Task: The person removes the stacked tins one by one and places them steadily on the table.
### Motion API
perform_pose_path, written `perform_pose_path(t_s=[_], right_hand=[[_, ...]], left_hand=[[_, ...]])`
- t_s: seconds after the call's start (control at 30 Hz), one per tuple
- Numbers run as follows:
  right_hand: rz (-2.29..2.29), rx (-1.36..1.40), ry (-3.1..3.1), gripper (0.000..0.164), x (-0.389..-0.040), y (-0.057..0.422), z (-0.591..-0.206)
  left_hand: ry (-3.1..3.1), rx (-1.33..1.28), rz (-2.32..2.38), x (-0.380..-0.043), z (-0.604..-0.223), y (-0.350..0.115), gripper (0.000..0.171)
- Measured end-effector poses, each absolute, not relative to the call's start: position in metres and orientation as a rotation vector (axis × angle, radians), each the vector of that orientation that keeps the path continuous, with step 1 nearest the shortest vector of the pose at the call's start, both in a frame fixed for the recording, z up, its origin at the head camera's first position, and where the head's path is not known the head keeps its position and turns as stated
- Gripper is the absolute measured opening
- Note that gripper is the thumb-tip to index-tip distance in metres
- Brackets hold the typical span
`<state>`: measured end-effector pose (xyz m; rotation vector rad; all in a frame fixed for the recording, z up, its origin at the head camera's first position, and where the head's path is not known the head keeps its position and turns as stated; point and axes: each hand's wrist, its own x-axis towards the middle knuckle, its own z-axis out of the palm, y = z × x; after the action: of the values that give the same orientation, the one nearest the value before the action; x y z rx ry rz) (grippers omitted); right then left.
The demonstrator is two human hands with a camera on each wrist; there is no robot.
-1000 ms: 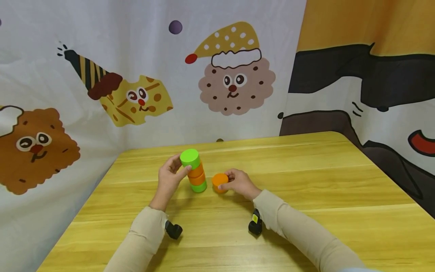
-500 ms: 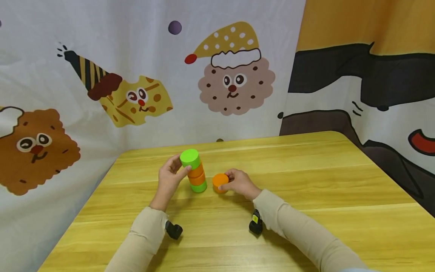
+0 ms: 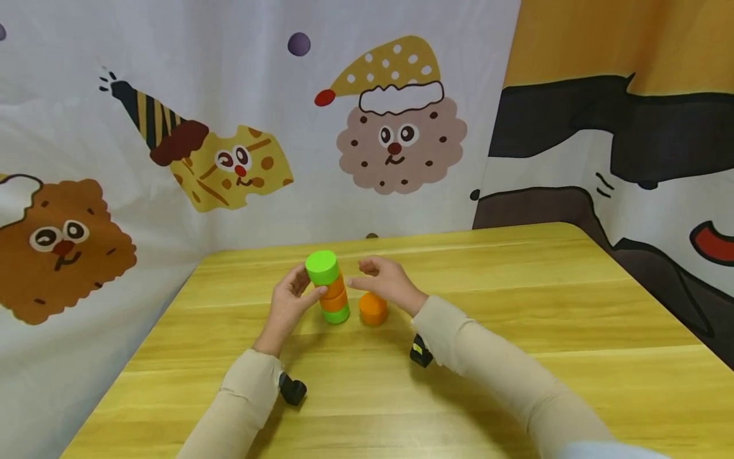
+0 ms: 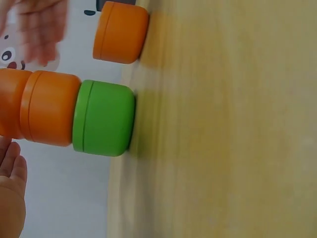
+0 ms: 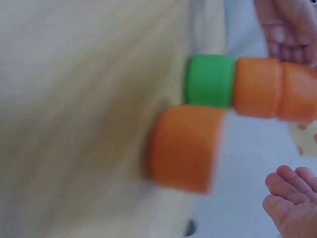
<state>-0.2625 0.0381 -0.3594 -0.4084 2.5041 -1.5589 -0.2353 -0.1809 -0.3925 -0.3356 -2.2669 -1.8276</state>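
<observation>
A tower of round toy blocks (image 3: 334,302) stands on the wooden table, with green at the top and bottom and two orange ones between. My left hand (image 3: 287,303) is around its upper part, thumb in front and fingers at the far side. Part of that grip is hidden behind the blocks. Just right of the tower, a single orange round block (image 3: 373,310) rests on the table, touched by neither hand. Over it, my right hand (image 3: 390,284) is raised with nothing in its fingers. In the right wrist view, that hand's fingers (image 5: 292,186) are apart from the tower.
The wooden table (image 3: 516,306) runs back to a printed curtain (image 3: 258,64) with cartoon figures. A small black camera sits on the left wrist (image 3: 292,389) and another on the right wrist (image 3: 421,351).
My right hand has let go of the single orange block and moved up and left toward the tower. The left hand has slid slightly lower on the tower, which stays standing.
</observation>
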Motion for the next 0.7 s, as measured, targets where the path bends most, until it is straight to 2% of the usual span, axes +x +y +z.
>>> perform_pose_path(t_s=[0.23, 0.47, 0.7], right_hand=[[-1.597, -0.532, 2.457, 0.066, -0.259, 0.018, -0.333], [-1.642, -0.619, 2.438, 0.064, -0.26, 0.006, -0.33], [-1.685, -0.644, 2.384, 0.066, -0.263, 0.0, -0.329]], left_hand=[[-2.284, -0.328, -1.86, -0.235, -0.395, -0.18, 0.057], [-2.321, -0.269, -1.916, -0.224, -0.38, -0.174, 0.053], [-2.318, -0.247, -1.902, -0.234, -0.397, -0.178, 0.049]])
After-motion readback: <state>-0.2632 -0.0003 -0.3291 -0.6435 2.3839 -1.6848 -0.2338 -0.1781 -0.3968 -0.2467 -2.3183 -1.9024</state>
